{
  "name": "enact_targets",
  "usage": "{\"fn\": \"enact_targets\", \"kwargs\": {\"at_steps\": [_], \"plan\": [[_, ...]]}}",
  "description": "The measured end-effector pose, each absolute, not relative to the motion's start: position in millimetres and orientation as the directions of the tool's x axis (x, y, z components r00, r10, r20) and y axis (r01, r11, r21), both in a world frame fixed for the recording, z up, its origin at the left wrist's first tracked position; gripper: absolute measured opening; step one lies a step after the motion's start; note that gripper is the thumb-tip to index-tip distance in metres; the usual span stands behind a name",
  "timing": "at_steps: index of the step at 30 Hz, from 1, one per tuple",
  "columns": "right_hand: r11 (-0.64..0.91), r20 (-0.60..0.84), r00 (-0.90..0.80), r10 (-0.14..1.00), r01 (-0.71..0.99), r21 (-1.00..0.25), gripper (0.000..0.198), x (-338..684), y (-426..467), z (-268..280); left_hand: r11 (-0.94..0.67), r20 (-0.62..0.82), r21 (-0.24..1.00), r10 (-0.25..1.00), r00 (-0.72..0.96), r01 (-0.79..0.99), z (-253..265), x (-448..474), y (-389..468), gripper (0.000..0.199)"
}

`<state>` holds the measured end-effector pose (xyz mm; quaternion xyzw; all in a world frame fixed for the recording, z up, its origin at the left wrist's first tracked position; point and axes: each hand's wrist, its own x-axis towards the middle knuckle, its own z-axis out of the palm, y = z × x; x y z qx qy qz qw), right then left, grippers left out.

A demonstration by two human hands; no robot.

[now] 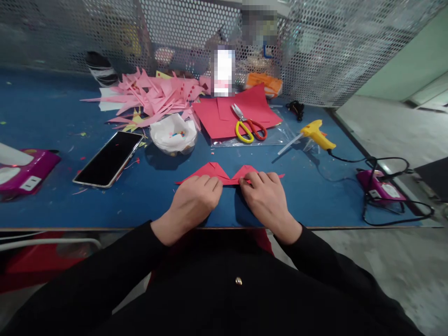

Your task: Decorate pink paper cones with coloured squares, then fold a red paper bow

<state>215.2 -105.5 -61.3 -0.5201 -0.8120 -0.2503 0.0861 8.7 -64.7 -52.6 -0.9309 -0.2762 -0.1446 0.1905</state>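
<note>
A folded red paper (pixel 214 169) with two peaks and pointed ends lies near the front edge of the blue table. My left hand (pixel 197 198) is closed on its near left side, fingers curled under and fingertips hidden. On the right part of the same paper, my right hand (pixel 264 198) pinches the near edge between thumb and fingers. Beyond my hands, scissors (pixel 249 128) with one yellow and one red handle rest on red paper sheets (pixel 217 123). A bowl lined with white tissue (pixel 173 133) holds small coloured bits.
A phone (pixel 108 158) and a purple power strip (pixel 35 175) lie left. Cut pink paper strips (pixel 157 95) are heaped at the back. Rightward are a yellow glue gun (pixel 318 135), its cord and another purple power strip (pixel 381 186). A perforated metal panel (pixel 182 28) stands behind.
</note>
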Motion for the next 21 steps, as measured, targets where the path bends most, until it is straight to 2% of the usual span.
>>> {"fn": "enact_targets", "kwargs": {"at_steps": [6, 10, 21], "plan": [[0.324, 0.478, -0.434, 0.764, 0.898, 0.297, 0.016, 216, -106, -62, -0.781, 0.418, -0.351, 0.364, 0.832, 0.517, -54, 16, -62, 0.023], [0.382, 0.508, -0.475, 0.718, 0.880, 0.283, 0.015, 211, -103, -62, -0.767, 0.452, -0.374, 0.341, 0.824, 0.522, -58, 17, -61, 0.025], [0.320, 0.563, -0.384, 0.731, 0.923, 0.214, 0.018, 219, -95, -73, -0.796, 0.477, -0.296, 0.356, 0.804, 0.528, -63, 14, -59, 0.025]]}}
